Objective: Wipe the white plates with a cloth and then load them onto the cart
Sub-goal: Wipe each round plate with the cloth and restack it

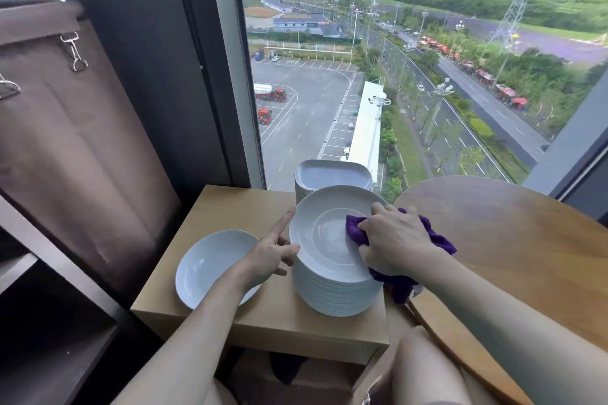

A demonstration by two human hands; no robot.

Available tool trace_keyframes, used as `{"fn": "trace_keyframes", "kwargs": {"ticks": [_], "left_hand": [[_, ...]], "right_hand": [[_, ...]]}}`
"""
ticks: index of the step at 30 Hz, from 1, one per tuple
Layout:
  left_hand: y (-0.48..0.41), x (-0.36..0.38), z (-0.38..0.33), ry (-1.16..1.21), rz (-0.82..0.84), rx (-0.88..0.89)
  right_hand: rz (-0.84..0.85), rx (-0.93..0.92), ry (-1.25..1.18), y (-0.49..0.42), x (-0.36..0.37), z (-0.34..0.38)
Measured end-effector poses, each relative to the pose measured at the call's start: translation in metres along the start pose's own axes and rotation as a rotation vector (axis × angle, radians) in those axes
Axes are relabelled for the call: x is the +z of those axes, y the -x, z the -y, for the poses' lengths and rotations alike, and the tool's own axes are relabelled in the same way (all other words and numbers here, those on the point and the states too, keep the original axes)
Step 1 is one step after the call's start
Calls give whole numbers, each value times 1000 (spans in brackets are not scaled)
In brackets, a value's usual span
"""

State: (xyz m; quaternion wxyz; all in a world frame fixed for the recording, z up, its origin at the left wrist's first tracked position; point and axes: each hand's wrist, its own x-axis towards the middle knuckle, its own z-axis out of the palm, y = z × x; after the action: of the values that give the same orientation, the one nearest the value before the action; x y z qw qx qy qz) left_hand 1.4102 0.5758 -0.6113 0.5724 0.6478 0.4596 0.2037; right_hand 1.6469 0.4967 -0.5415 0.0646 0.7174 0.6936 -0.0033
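Two bare forearms reach forward over the person's knees. The left hand holds the left rim of the top plate: its thumb lies on the rim, its lower fingers curl beneath, and its index finger lies straight along the edge. The right hand has its fingers clenched round one purple cloth, pressing it onto the right inner side of that plate. The rest of the cloth hangs down past the wrist.

The top plate is white and round and sits on the round stack, whose plates are too tightly packed to count. Just left of the stack, partly under the left forearm, one single plate lies alone. Behind the round stack stands a second pile, the square stack, of white dishes with rounded corners. All three groups rest on the pale wooden surface. A round table adjoins it on the right.

At the left are dark shelving and brown fabric with metal clips. Farthest off, a window looks out over a car park, road and green hills.
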Motion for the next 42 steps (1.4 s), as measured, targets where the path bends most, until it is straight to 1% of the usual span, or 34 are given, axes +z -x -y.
{"fn": "trace_keyframes", "kwargs": {"ticks": [4,9,12,16,19,25,29,32,36,42], "left_hand": [[-2,1,0,-18,2,-3],[-4,2,1,-30,-7,-5],[-6,1,1,-50,-24,-1],[-5,2,-1,-105,-103,18],[-4,2,-3,-154,-150,13],[0,15,-14,-366,-328,76],[0,20,-23,-384,-356,63],[1,16,-23,-362,-355,43],[3,14,-30,-253,-328,29],[13,14,-37,-159,-282,27]], "right_hand": [[-12,73,13,-16,-1,2],[-68,60,114,-31,9,20],[-95,53,116,-30,11,23],[-96,40,69,-22,7,17],[-124,69,5,-14,4,14],[-202,124,-123,3,6,8],[-225,126,-162,13,9,6],[-241,146,-172,18,12,5],[-268,178,-204,25,20,3],[-313,196,-340,29,27,1]]}}
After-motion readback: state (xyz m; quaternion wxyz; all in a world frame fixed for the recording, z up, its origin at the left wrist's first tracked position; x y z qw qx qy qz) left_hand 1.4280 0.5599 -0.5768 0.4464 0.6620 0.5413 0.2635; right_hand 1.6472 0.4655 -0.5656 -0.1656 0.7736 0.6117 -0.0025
